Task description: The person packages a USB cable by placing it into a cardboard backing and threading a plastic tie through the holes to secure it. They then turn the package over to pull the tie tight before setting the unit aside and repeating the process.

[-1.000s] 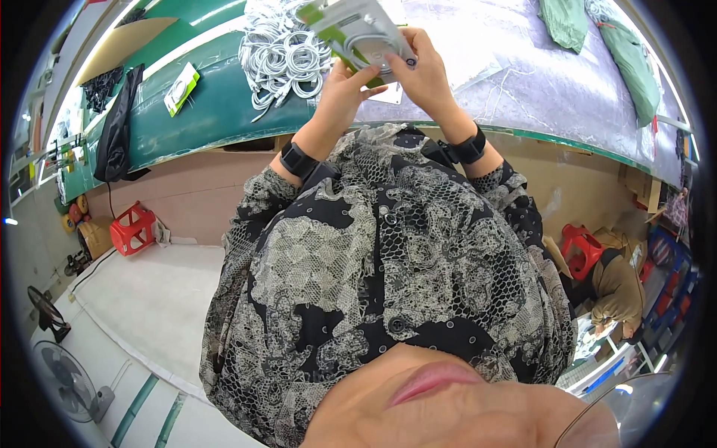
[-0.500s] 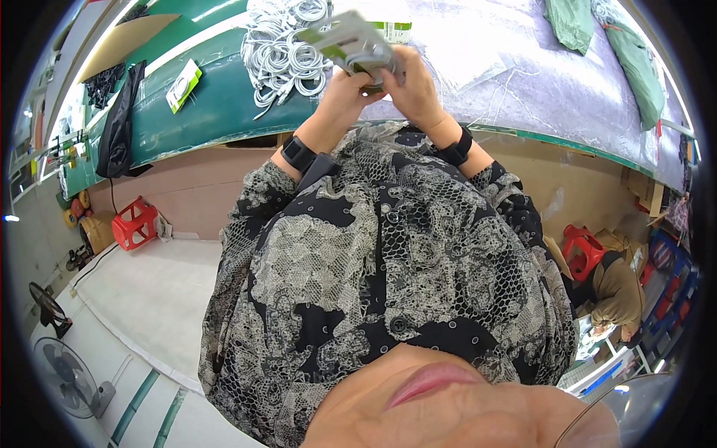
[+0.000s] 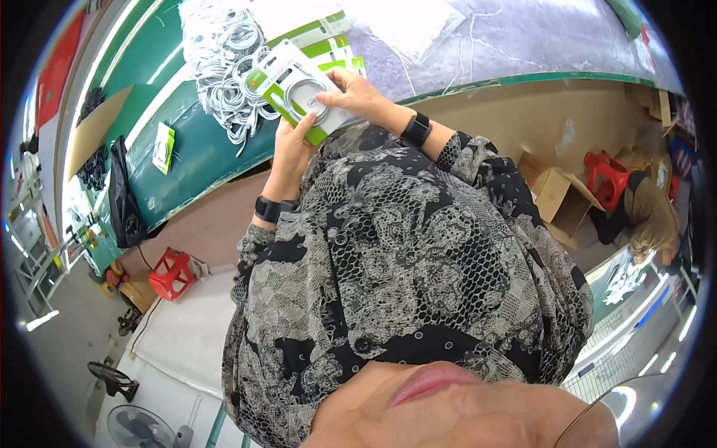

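Between my two hands is a green-and-white cable package [image 3: 305,95] with a coiled white cable showing through its front. My left hand [image 3: 294,140] grips its lower edge, thumb on the front. My right hand [image 3: 355,95] holds the right side, its thumb pressed on the coil. Just behind the package lie several flat green-and-white packaging cards [image 3: 321,31], partly covered by it. A heap of coiled white cables [image 3: 228,63] spreads to the left of the package. One more green-and-white package [image 3: 163,148] rests by itself on the green table top farther left.
The work table [image 3: 202,160] has a green top at left and a greyish covering at right. A black bag [image 3: 125,194] hangs at its left end. Red stools [image 3: 172,274] stand below. At right are an open cardboard box [image 3: 562,196] and another person [image 3: 651,213] bent down.
The package has come down and left, nearer my body, and now faces me flat instead of tilted. My hands have moved apart along its edges. The whole view has turned.
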`<action>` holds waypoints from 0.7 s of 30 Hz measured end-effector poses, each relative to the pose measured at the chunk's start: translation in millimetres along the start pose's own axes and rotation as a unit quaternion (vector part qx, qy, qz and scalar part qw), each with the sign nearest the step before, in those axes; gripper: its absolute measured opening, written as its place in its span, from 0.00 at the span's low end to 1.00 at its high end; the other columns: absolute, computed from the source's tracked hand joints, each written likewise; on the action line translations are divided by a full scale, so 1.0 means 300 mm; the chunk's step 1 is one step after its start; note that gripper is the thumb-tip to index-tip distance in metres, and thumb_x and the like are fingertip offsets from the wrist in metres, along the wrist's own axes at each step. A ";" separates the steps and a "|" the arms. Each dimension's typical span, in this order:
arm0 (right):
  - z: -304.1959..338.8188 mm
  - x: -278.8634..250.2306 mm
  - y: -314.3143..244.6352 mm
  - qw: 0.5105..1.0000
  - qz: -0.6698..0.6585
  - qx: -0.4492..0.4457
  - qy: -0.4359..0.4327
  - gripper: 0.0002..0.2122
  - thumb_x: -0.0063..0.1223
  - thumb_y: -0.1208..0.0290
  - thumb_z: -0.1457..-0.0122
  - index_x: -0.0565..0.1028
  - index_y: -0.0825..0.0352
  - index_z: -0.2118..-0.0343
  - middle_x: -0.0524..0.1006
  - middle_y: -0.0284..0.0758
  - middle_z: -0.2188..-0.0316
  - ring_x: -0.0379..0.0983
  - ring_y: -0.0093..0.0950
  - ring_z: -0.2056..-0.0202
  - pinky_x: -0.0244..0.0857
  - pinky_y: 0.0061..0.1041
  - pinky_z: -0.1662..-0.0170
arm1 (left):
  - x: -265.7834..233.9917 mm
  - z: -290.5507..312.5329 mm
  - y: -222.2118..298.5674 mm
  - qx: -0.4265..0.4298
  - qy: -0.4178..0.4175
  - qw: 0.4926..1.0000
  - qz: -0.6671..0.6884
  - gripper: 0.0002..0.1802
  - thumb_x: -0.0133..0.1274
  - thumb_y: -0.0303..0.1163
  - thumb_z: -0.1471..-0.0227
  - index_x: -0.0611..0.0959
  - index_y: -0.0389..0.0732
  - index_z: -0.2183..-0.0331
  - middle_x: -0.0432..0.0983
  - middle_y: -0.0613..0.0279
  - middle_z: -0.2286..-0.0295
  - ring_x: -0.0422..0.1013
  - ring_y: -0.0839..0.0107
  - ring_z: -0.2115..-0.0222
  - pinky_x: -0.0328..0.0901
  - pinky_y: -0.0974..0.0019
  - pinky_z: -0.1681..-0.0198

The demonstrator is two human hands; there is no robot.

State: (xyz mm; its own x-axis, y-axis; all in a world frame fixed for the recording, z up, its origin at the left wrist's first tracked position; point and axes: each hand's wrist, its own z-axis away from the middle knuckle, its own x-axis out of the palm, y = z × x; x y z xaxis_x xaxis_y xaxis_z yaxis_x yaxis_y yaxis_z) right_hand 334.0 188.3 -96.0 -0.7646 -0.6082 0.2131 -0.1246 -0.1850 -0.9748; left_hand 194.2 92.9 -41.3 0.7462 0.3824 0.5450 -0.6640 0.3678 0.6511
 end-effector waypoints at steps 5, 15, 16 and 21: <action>-0.001 -0.074 0.020 0.992 0.020 0.109 -0.061 0.19 0.50 0.65 0.42 0.66 0.68 0.50 0.73 0.37 0.61 0.71 0.25 0.63 0.66 0.25 0.59 | -0.073 -0.016 -0.063 0.006 0.033 0.999 -0.019 0.22 0.48 0.20 0.48 0.64 0.35 0.50 0.68 0.57 0.55 0.68 0.68 0.56 0.65 0.63 0.51; 0.018 -0.557 0.386 0.902 0.386 0.024 0.190 0.17 0.45 0.69 0.45 0.66 0.64 0.51 0.76 0.47 0.68 0.73 0.42 0.66 0.67 0.36 0.62 | -0.133 0.002 -0.067 -0.024 0.065 0.998 0.009 0.22 0.49 0.21 0.48 0.65 0.35 0.51 0.68 0.58 0.56 0.67 0.68 0.56 0.63 0.62 0.50; 0.003 -0.575 0.385 0.884 0.407 0.040 0.227 0.17 0.45 0.70 0.45 0.66 0.63 0.51 0.75 0.48 0.68 0.73 0.45 0.66 0.67 0.38 0.63 | -0.136 0.000 -0.068 -0.024 0.066 0.997 0.008 0.22 0.49 0.21 0.48 0.65 0.35 0.51 0.68 0.58 0.56 0.67 0.68 0.56 0.63 0.62 0.50; -0.034 -0.508 0.345 0.847 0.468 0.156 0.198 0.20 0.45 0.73 0.46 0.63 0.59 0.49 0.76 0.49 0.70 0.72 0.49 0.66 0.66 0.44 0.62 | -0.114 0.016 -0.051 -0.010 0.059 0.998 0.003 0.23 0.49 0.21 0.49 0.64 0.35 0.50 0.68 0.59 0.56 0.67 0.68 0.56 0.63 0.63 0.50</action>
State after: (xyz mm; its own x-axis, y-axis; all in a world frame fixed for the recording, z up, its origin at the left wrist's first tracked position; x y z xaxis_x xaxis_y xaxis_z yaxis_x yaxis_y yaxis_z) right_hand 431.1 269.7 -230.1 -0.5957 -0.3058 -0.7427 0.7797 0.0019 -0.6262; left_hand 179.1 70.1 -67.3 0.7313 0.4825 0.4821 -0.6708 0.3808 0.6364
